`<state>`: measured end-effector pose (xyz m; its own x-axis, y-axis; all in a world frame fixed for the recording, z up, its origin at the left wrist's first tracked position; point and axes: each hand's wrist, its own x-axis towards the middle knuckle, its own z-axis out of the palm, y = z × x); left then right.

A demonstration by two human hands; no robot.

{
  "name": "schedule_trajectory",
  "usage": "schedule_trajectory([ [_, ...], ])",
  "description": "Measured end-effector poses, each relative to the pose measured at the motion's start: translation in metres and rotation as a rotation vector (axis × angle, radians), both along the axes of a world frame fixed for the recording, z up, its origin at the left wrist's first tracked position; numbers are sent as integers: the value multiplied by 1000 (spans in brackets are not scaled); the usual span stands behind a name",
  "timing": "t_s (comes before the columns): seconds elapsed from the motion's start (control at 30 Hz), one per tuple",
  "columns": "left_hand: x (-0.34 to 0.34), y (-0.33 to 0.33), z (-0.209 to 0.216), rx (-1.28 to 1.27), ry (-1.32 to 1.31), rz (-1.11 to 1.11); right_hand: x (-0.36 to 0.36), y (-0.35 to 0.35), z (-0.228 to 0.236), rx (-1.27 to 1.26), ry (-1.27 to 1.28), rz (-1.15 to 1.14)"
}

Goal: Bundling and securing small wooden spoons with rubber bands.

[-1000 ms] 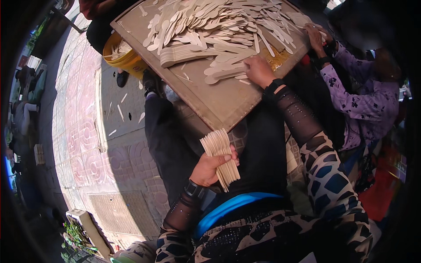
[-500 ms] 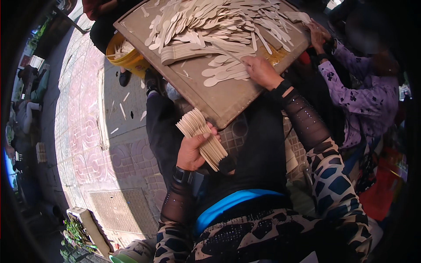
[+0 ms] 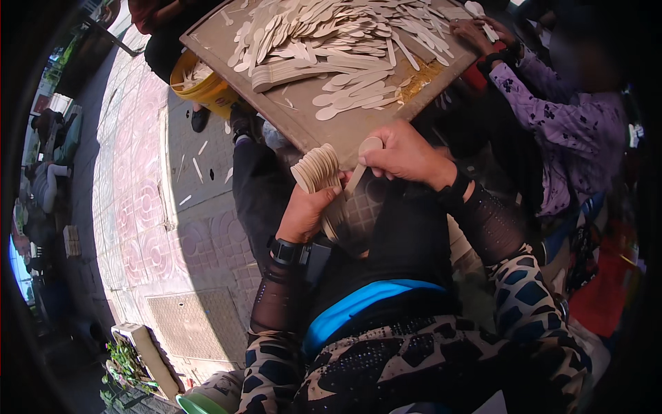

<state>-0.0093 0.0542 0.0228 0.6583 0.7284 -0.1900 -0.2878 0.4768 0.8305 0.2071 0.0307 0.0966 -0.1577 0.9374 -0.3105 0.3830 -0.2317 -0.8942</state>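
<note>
My left hand [image 3: 308, 209] is closed round a stack of wooden spoons [image 3: 318, 168], their rounded bowls lined up at the top and the handles pointing down toward my lap. Just to its right, my right hand [image 3: 402, 153] pinches a single wooden spoon [image 3: 371, 144] near its bowl, the handle slanting down beside the stack. Both hands are over my lap at the near corner of a brown board [image 3: 314, 134]. On that board lie a large heap of loose wooden spoons [image 3: 324, 27], a neat row of nested ones [image 3: 276, 74] and a few spread spoons [image 3: 352, 96].
A yellow bucket [image 3: 217, 95] holding wooden pieces stands left of the board. At the right, a person in a purple patterned sleeve [image 3: 534, 103] handles spoons at the board's edge. Wood slivers lie on the paving [image 3: 196, 168]. A planter [image 3: 141, 355] is at lower left.
My right hand has come back from the board to the stack with one spoon. The left hand has risen slightly and turned the stack more upright. The other person's hands have shifted left.
</note>
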Motion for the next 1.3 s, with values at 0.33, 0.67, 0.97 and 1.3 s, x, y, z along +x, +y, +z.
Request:
schedule_trajectory([
  [0.33, 12, -36, -17, 28, 40, -109, -10, -14, -27, -264, 321, 135],
  [0.67, 14, -35, -32, -55, -32, -227, 10, 3, -36, -397, 273, 398],
  [0.97, 5, -28, -40, -455, -202, -93, 56, 108, -88, 500, -895, -153],
  [1.3, -4, -21, -41, -483, -254, 5, 58, 136, -108, 582, -1068, 86],
])
